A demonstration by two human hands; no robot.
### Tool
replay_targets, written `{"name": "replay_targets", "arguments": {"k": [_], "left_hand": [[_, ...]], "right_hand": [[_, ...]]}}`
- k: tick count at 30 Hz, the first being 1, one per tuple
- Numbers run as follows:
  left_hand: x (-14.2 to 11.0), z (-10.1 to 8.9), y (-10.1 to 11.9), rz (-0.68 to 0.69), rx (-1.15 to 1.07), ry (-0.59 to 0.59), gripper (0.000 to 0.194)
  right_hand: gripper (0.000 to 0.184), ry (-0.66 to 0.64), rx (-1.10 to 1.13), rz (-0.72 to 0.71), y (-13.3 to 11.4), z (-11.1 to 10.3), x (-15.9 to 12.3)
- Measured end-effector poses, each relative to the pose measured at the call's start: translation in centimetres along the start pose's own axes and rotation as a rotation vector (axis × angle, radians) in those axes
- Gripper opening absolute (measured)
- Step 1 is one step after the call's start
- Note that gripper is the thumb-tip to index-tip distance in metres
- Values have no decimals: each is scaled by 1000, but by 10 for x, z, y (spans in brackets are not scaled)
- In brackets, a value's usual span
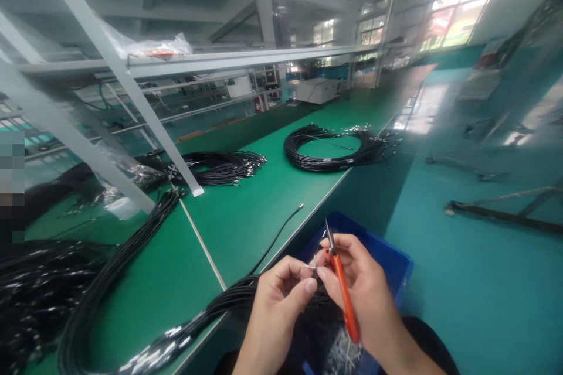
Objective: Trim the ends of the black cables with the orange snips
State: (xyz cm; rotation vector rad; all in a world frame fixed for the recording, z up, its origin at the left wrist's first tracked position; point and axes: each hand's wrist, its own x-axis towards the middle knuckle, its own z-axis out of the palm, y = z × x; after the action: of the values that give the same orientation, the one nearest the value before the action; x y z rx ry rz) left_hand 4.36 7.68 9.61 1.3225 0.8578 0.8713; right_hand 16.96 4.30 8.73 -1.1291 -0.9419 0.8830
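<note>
Centrally, at the near side above a blue bin (398, 255), the left hand (278, 299) pinches a thin wire end (310, 266), while the right hand (363, 272), curled round orange-handled pliers (344, 292), could drop them should its fingers, also busy beside the wire, loosen.

Head-worn camera, facing forward and down — bench (233, 217) close below, windows (463, 6) far off.

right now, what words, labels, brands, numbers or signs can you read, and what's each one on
No text is readable here.
Pointed orange-handled hand tool: no marking can be made out.
Clear red-patched plastic bag: too blurred to read.
White box farther back: too blurred.
Silvery bands on black cable bundle: too small.
</note>
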Motion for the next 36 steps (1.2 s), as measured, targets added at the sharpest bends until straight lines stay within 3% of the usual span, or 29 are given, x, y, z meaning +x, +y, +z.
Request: {"name": "replay_targets", "arguments": {"k": [8,11,16,20,24,36], "left_hand": [[1,3,2,25,-59,92,16],[4,0,-1,41,-86,124,15],[9,-2,-7,98,-72,160,10],[10,1,-9,143,-74,197,7],[9,2,-9,150,-46,213,6],[6,6,-7,153,34,177,7]], "right_hand": [[28,274,-493,-305,17,-2,-13],[25,252,-438,-181,16,-8,-20],[23,-107,47,242,-4,-10,-30],[21,-263,118,543,-12,-7,-28],[24,-278,157,599,-6,-5,-25],[25,-218,122,576,-4,-4,-23]]}}
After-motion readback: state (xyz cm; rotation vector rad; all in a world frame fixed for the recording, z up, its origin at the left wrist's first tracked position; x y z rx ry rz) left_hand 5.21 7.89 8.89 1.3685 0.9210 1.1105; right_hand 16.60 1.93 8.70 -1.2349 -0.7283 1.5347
